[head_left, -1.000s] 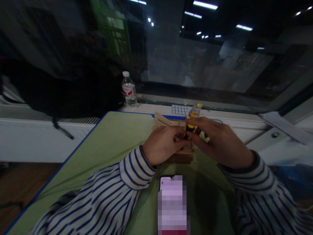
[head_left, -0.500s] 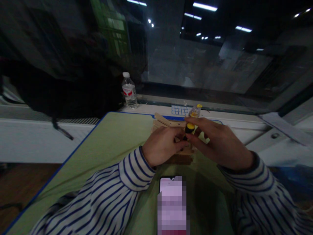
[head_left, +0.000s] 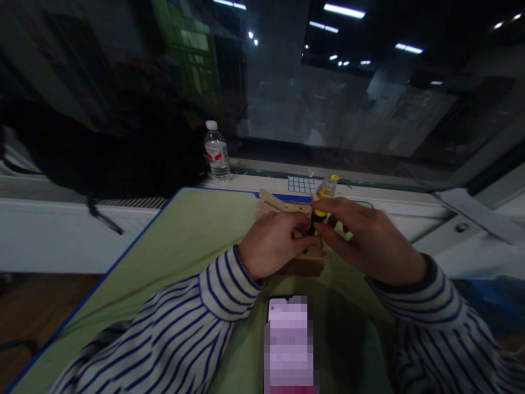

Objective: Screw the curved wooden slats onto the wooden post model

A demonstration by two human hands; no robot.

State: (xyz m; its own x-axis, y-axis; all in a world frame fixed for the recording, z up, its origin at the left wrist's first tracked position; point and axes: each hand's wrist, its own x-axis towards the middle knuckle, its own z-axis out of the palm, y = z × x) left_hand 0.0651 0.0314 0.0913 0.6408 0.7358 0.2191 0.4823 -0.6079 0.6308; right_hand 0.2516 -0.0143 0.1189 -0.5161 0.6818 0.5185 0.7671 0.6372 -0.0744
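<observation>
A stubby screwdriver (head_left: 318, 216) with a black and yellow handle stands nearly upright, its tip hidden by my fingers. My right hand (head_left: 365, 235) pinches that handle between thumb and fingertips. Curled over the light wooden assembly (head_left: 293, 207), my left hand (head_left: 275, 239) has its thumb and forefinger closed around the spot below the screwdriver. Flat wooden strips with small holes show behind the left hand, and more wood shows under it. What exactly lies between the left fingertips is mostly hidden.
A phone (head_left: 287, 339) lies on the green table (head_left: 197, 224) in front of me. On the sill stand a water bottle (head_left: 217, 153) and a clear container with a yellow cap (head_left: 327, 187), beside a blue grid piece (head_left: 301, 184). A dark bag-like heap (head_left: 102, 148) is at left.
The right fingers have shifted slightly on the screwdriver handle, and the handle looks turned or tilted a little, with less yellow top showing. The left hand has stayed in place.
</observation>
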